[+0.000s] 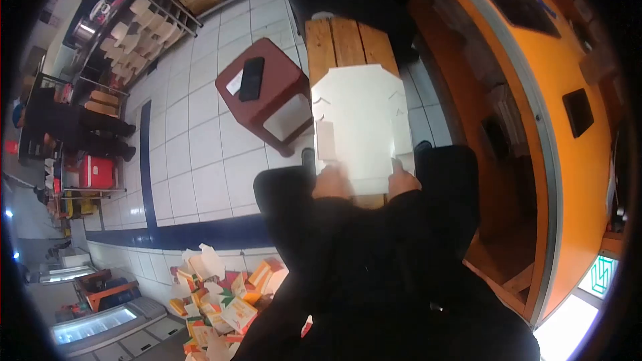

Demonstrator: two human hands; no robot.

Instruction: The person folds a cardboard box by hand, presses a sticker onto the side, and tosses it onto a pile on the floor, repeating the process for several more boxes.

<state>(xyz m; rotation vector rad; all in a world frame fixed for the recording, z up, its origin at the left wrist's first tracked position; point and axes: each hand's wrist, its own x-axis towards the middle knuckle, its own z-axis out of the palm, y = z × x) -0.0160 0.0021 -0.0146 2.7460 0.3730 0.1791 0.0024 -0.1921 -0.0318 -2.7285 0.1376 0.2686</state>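
Note:
A flat white cardboard box blank, with cut slots and partly raised side flaps, lies on a narrow wooden bench between my knees. My left hand is closed at the blank's near left corner, slightly blurred, by a small folded flap. At the near right corner, my right hand has its fingers closed on the edge beside an upturned flap. The fingertips of both hands are partly hidden by the cardboard.
A maroon stool holding a black phone stands left of the bench. Many printed cartons are piled on the floor at lower left. An orange counter runs along the right. Another person stands by shelves at far left.

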